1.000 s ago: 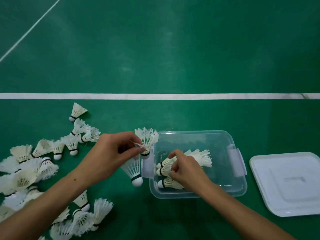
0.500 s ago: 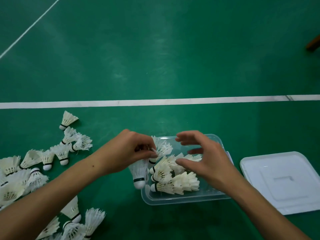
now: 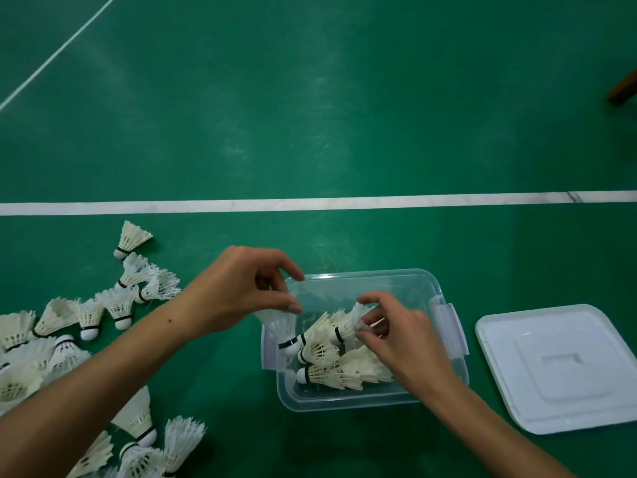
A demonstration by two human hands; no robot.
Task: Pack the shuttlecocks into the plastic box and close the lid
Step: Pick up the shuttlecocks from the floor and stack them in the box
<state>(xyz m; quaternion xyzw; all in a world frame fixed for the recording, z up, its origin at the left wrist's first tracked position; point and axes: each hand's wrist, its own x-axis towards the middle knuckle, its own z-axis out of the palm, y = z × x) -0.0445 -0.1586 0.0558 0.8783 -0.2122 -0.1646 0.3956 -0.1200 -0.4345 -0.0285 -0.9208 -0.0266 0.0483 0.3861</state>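
A clear plastic box (image 3: 382, 274) stands open on the green floor, with several white shuttlecocks (image 3: 344, 374) lying inside. My right hand (image 3: 400, 343) is inside the box and pinches the feathers of one shuttlecock (image 3: 346, 327) above the others. My left hand (image 3: 241, 291) is at the box's left edge and holds another shuttlecock (image 3: 280, 331) by its feathers, cork down, against the left latch. The white lid (image 3: 558, 367) lies flat to the right of the box. Several loose shuttlecocks (image 3: 86, 315) are scattered on the floor at the left.
A white court line (image 3: 344, 202) runs across the floor behind the box. A second thin line (image 3: 62, 50) crosses the far left corner. A brown object (image 3: 624, 87) shows at the right edge. More shuttlecocks (image 3: 144, 443) lie near my left forearm.
My right hand rose off the shuttlecocks in the box, then came down on one that my left hand held above it. My left hand still holds its other shuttlecock.
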